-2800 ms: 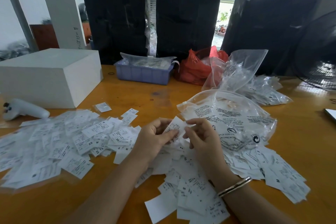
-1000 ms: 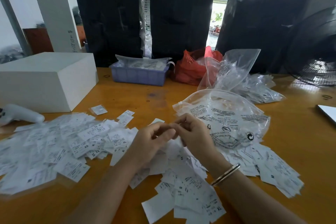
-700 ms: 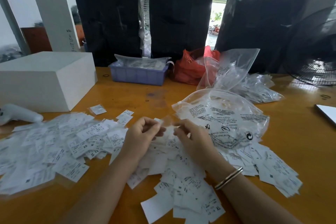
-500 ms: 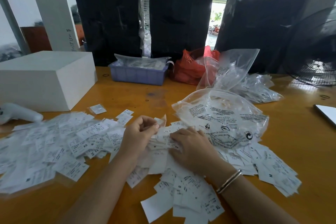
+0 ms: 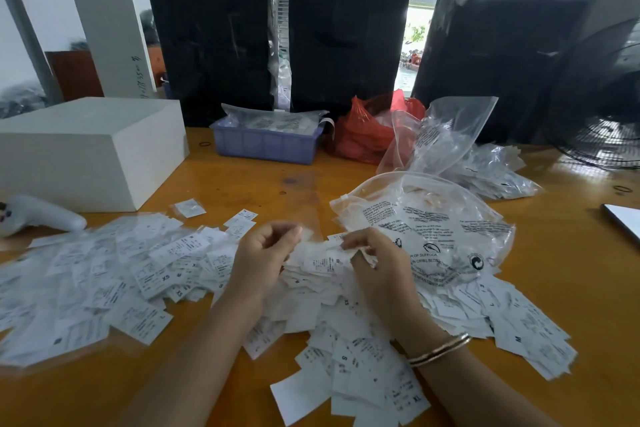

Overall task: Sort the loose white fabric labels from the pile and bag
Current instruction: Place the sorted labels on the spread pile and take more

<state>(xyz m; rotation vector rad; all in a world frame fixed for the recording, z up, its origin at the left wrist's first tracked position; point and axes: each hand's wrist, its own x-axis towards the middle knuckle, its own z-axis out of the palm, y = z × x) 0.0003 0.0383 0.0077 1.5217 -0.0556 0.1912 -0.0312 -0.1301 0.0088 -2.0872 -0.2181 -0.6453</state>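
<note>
A pile of loose white fabric labels with printed size letters spreads across the orange table in front of me. A second spread of labels lies to the left. A clear printed plastic bag lies open just behind the pile. My left hand is curled and pinches a small white label at its fingertips, blurred. My right hand, a gold bangle on its wrist, has its fingers curled down on labels at the top of the pile. The hands are a short gap apart.
A white box and a white controller stand at the left. A blue tray, a red bag and more clear bags line the back. A black fan sits at the right, black bundles behind.
My hands were together lifting one label, then separated. The left hand drew back left with a label while the right dropped onto the pile and now picks at labels there.
</note>
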